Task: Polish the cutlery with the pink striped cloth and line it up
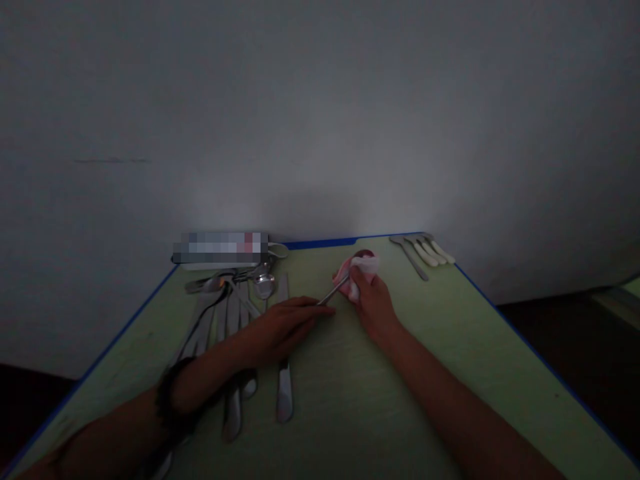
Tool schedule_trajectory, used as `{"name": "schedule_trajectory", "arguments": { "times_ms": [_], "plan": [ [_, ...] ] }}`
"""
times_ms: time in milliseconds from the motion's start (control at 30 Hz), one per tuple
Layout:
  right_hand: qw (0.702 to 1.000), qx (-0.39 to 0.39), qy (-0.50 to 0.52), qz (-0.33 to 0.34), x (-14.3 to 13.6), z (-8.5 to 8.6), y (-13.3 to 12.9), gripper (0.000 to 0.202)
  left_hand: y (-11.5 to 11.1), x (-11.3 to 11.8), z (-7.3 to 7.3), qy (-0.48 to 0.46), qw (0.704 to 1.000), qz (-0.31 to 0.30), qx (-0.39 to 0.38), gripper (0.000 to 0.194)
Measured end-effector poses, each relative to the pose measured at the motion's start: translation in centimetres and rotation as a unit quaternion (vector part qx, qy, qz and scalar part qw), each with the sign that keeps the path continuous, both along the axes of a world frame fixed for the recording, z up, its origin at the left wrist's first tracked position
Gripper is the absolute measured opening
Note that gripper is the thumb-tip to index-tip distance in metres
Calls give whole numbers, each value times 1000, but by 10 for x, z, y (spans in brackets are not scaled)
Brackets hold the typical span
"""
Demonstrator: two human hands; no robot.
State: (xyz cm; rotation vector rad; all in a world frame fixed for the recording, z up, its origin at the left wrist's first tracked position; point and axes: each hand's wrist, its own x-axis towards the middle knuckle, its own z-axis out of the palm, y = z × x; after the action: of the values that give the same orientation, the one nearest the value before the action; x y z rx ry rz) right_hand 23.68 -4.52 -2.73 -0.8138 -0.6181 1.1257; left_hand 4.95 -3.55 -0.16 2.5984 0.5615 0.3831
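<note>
My left hand (295,320) is closed on the handle end of a metal spoon (334,291), which slants up and to the right. My right hand (373,300) pinches a pink and white cloth (365,265) wrapped around the spoon's upper part. Only the rounded rim of the spoon's head shows above the cloth. Under and beside my left forearm lie several metal knives (233,313), with one knife (285,393) apart from the others. A shiny spoon (265,285) rests just beyond my left wrist.
A blurred-out white box (225,252) stands at the table's back left, with more cutlery around it. Several forks (425,252), most with pale handles, lie at the back right. The green table (340,413) has a blue edge and meets a grey wall (320,120).
</note>
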Motion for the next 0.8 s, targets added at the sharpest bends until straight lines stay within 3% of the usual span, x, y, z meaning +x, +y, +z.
{"name": "schedule_trajectory", "arguments": {
  "times_ms": [200,467,633,800],
  "plan": [
    [999,-29,-25,-12,-9,-1,-3,29,0,0,0,-5,1000,-11,-11,38],
    [963,8,-170,-209,28,2,7,37,-4,-2,3,-4,999,-32,-16,38],
    [970,13,-181,-163,30,8,3,33,-2,-4,5,-2,999,-42,-31,38],
    [985,39,-75,-153,29,4,7,21,-3,-4,5,-1,998,-33,-51,37]
  ]
}}
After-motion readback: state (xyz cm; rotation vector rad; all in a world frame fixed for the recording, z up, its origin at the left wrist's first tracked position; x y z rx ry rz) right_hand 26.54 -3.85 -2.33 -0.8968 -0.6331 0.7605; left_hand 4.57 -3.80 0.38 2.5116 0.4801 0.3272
